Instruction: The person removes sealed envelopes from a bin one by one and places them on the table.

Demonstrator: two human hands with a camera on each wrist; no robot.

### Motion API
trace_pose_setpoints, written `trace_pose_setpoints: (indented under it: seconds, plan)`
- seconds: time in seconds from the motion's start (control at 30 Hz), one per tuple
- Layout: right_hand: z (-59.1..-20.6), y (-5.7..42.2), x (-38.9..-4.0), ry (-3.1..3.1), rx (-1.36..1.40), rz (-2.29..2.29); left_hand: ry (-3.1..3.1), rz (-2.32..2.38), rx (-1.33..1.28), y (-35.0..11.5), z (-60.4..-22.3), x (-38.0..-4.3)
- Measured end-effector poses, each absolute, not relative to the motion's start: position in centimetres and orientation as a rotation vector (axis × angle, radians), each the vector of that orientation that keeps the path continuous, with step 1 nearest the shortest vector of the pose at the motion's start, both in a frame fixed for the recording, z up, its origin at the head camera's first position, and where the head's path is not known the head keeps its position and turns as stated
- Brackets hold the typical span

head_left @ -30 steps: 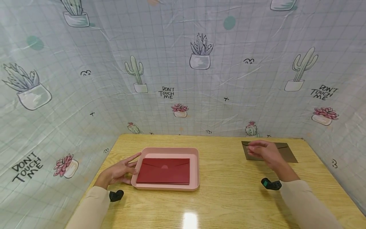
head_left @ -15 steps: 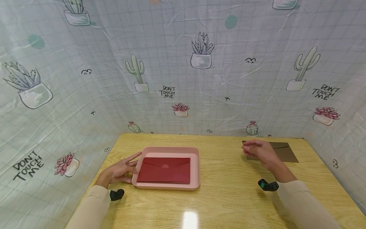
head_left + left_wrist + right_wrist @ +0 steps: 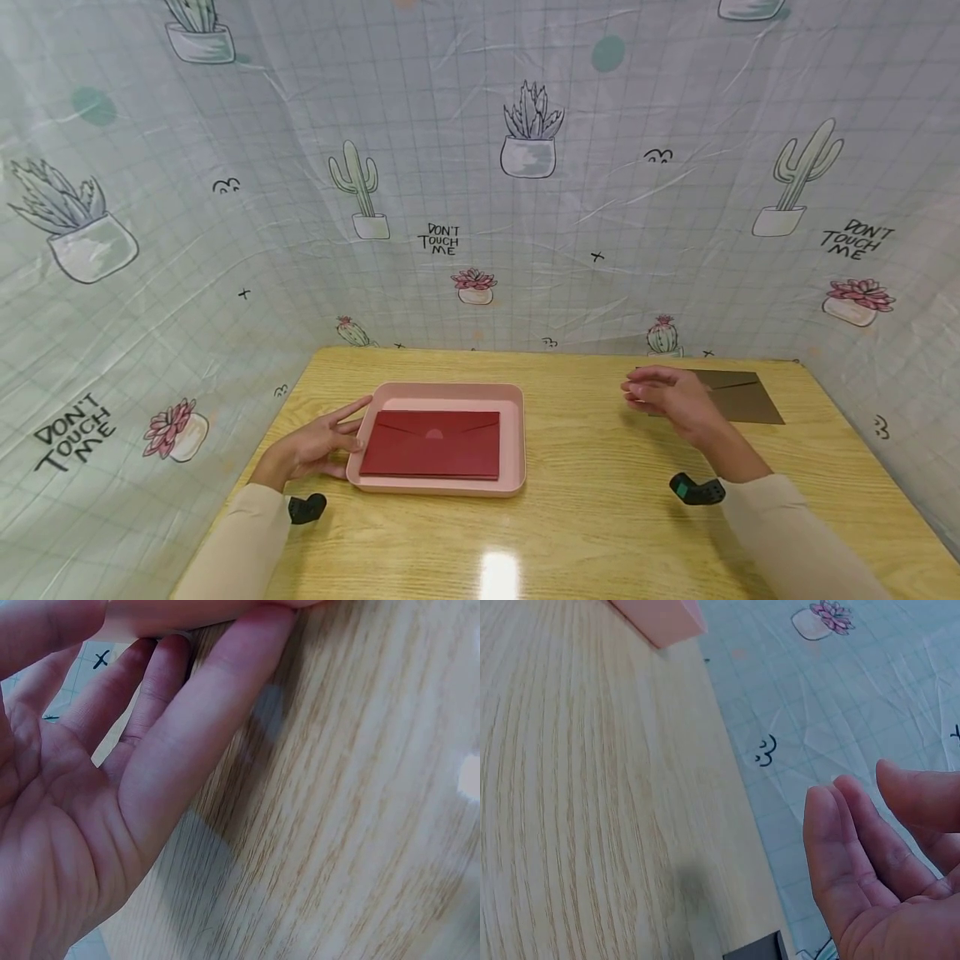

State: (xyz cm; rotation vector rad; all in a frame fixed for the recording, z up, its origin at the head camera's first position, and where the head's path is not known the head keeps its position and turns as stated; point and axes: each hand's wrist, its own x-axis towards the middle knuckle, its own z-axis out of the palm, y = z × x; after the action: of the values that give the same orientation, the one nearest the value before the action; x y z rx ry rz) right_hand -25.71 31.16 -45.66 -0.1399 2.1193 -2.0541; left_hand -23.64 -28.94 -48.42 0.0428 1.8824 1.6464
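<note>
A pink tray [image 3: 512, 437] stands on the table with a red envelope [image 3: 431, 446] lying flat inside, its flap side up. At the tray's left side is my left hand [image 3: 307, 450], fingers spread and mostly straight, touching the tray wall. In the left wrist view, the fingertips [image 3: 262, 634] meet the tray's pink side [image 3: 172, 615]. My right hand [image 3: 678, 402] hovers at the back right, fingers loosely bent with nothing between them. Behind it a dark brown envelope [image 3: 742, 400] lies on the table, its left part largely hidden by the hand.
The wooden table [image 3: 585, 500] ends at a cloth backdrop [image 3: 600, 292] printed with potted cacti, which rises at the back and both sides. A black wrist camera [image 3: 696, 490] sits by the right sleeve, another wrist camera [image 3: 307, 509] by the left.
My right hand has moved a little left across the brown envelope, uncovering more of its right part. My left hand stays at the tray, and both envelopes lie as before.
</note>
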Motion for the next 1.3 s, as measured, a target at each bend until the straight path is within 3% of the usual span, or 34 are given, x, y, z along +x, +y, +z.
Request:
trace_pose_setpoints:
  seconds: [1.3]
  plan:
    - [-44.9, 26.9, -24.5, 2.042, -0.227, -2.016, 1.891, 1.637, 0.019, -28.8, -47.9, -23.4]
